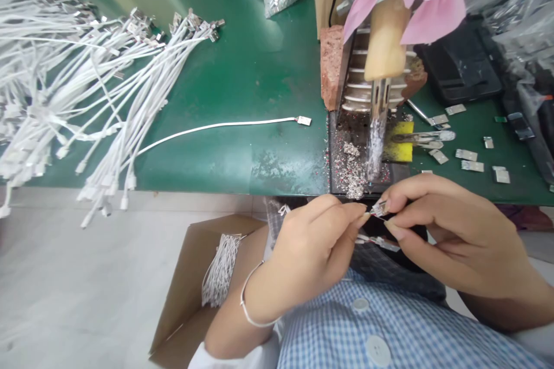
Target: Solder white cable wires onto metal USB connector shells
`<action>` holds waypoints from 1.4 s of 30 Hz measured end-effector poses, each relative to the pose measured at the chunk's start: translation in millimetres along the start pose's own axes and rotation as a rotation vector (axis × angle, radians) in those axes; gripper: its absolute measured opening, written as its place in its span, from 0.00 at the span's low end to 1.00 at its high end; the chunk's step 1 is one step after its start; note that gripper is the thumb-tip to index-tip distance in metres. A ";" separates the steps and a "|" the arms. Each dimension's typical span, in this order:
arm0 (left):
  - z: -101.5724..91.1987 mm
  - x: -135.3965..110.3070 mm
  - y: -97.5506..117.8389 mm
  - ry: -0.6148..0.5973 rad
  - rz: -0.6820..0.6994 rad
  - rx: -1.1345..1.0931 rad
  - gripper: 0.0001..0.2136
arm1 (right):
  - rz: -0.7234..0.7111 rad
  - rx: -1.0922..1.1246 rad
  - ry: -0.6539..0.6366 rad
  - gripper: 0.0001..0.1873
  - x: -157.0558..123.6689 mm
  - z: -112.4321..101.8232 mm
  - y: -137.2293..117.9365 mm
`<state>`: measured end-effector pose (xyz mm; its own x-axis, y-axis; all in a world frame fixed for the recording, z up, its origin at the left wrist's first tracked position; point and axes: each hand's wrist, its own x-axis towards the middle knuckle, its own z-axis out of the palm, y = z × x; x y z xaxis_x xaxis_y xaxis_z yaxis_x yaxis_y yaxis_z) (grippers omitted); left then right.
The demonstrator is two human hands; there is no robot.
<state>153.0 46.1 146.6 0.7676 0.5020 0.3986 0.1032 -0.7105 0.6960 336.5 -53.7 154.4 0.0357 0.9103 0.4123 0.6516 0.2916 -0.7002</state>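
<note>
My left hand (318, 236) pinches a cable end, thumb and forefinger at its thin wires. Facing it, my right hand (454, 233) grips a small metal connector (379, 208) by the fingertips; wires and connector meet between the two hands. Below them is a second cable end with a metal piece (381, 241); whether a hand holds it, I cannot make out. Just beyond the fingers, a soldering iron (387, 40) with a pale handle and pink cloth hangs tip-down over a black base (389, 173) strewn with solder bits.
Bundled white cables (142, 86) cover the bench's left side. One finished-looking cable (216, 125) lies alone. Several loose connectors (471, 166), a yellow sponge (402, 144) and tweezers (426, 136) are at right. A cardboard box (182, 277) holding cables stands below the edge.
</note>
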 end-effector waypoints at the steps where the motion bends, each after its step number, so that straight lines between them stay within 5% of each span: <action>1: -0.1 0.0 0.0 -0.003 0.002 0.001 0.06 | 0.002 0.002 -0.001 0.10 -1.0 0.0 0.0; 30: 2.4 -6.9 -2.2 -0.037 -0.026 -0.031 0.05 | 0.128 0.131 -0.068 0.08 -12.5 -0.7 0.6; 42: -4.8 -9.7 -0.4 -0.075 -0.041 -0.103 0.05 | 0.322 0.315 0.072 0.08 -20.3 0.8 0.1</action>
<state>142.4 43.8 145.3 0.8099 0.4883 0.3251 0.0730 -0.6338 0.7701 335.2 -71.9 145.5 0.2588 0.9498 0.1760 0.3364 0.0822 -0.9381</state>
